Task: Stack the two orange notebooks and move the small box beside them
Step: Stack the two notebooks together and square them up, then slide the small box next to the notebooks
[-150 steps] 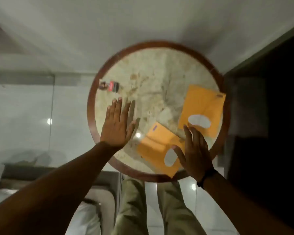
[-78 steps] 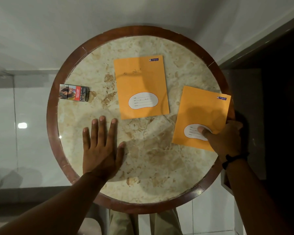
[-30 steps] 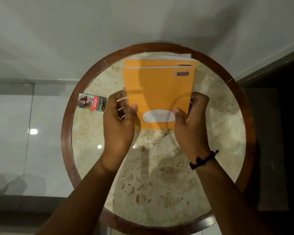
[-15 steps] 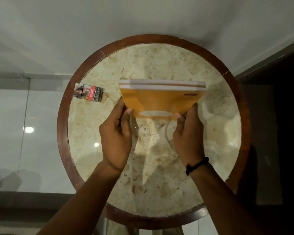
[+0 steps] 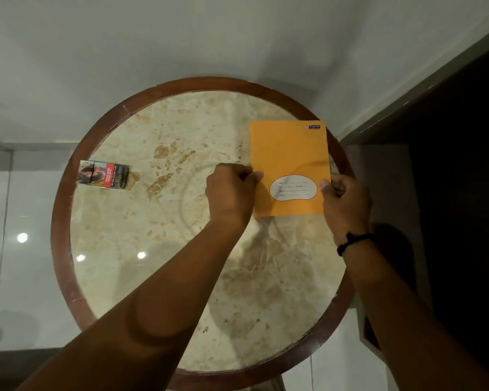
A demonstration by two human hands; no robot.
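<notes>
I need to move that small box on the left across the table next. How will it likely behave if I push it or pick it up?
The small box lies flat on its broad face, so it should slide rather than tip or roll. The table looks polished, with glare spots, so a light push may send it skidding. It looks like thin printed card: probably light, and it may dent if squeezed.

Likely a home: round marble-topped table (image 5: 153, 249) on glossy floor tiles (image 5: 26, 221).
</notes>
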